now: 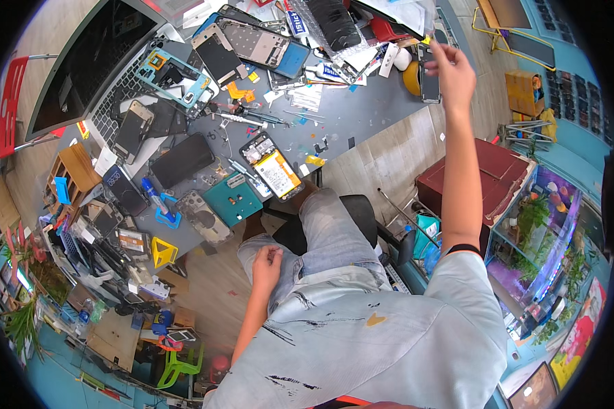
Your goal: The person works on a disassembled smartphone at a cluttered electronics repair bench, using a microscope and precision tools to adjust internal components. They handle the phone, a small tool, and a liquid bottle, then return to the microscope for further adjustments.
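Observation:
My right hand (453,71) reaches over the far right end of the desk, its fingers bent and apart, with no object visible in them. Close by its fingertips lie a dark flat phone-like piece (430,83) and a yellow roll of tape (411,79). On my thigh rests my left hand (266,267), its fingers curled together; whatever may be in them is hidden. An opened phone (271,165) with a yellow-and-white battery showing lies at the desk's near edge. Beside it are a teal mat (232,200) with small parts and a phone's back housing (203,217).
A monitor (92,58) and a keyboard (116,85) stand at the left. Phone frames (252,42), screwdrivers (242,120) and glue tubes (297,24) crowd the desk (368,116). A dark red box (471,178) and an aquarium (535,232) are to the right.

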A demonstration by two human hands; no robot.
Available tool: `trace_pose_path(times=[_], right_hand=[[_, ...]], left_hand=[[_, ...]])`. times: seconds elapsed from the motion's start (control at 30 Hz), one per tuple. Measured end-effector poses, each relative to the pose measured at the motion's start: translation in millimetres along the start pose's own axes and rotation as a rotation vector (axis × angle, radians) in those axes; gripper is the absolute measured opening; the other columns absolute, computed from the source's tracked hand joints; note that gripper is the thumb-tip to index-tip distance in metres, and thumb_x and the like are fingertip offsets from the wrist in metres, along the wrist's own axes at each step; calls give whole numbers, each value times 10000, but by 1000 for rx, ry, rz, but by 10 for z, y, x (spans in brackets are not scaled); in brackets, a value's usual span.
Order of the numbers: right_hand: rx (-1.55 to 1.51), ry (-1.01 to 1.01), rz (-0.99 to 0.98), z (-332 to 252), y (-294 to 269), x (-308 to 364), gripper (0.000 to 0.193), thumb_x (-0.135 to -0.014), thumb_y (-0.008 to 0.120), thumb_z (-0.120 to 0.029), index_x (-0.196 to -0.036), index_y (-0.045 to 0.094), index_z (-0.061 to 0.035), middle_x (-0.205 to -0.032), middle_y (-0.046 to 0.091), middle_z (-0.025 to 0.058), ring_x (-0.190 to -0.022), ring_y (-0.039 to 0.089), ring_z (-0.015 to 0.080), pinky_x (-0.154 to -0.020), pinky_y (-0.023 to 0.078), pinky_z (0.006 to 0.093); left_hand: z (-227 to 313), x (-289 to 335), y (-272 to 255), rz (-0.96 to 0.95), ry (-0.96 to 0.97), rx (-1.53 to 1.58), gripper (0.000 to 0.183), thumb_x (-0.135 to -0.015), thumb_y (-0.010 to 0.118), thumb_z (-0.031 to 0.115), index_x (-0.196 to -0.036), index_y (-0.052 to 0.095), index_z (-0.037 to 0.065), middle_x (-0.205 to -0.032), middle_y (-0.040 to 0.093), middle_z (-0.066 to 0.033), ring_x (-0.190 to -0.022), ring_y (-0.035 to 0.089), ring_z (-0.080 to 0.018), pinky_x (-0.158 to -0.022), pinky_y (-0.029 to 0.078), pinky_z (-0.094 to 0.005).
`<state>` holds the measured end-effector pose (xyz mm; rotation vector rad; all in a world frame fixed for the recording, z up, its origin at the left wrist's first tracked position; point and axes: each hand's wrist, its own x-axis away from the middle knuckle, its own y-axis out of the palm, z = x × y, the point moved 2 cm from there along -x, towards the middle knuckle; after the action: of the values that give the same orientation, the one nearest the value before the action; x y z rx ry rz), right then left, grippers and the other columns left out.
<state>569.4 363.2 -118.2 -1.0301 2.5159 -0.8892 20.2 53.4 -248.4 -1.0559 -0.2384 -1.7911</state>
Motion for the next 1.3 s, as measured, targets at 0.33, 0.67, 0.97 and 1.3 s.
trace_pose_path(times=[0.33,0.67,0.97,1.3], right_hand=[[278,-220,-410,829,389,957,190,-888,796,-48,-1065,730,-24,-1051,638,99,-858,653,221,-780,537,341],[543,-318,-348,947,587,1095,137,-927,735,-47,-1045,676,-11,-1018,675,164,-922,684,352,-819,548,453],[655,-280,-294,983,661,1136,128,-934,728,-96,-1003,686,5,-1058,693,195,-1024,652,391,-899,522,474],[348,-20,-164,1226,595,1265,202,-914,793,-132,-1017,710,21,-1006,728,143,-883,687,320,-836,540,427]], left_hand=[[265,-40,-55,-1,27,-6,221,-957,739,180,-1073,711,-6,-983,708,-141,-811,672,-240,-761,550,-369],[295,69,-136,49,27,-17,215,-953,740,169,-1084,708,1,-978,703,-135,-821,672,-230,-767,548,-360],[264,219,-206,114,38,21,208,-955,734,173,-1074,707,4,-977,694,-140,-835,665,-242,-780,544,-362],[212,321,-229,141,54,-3,219,-951,736,185,-1081,708,11,-985,690,-137,-827,662,-250,-781,546,-377]])
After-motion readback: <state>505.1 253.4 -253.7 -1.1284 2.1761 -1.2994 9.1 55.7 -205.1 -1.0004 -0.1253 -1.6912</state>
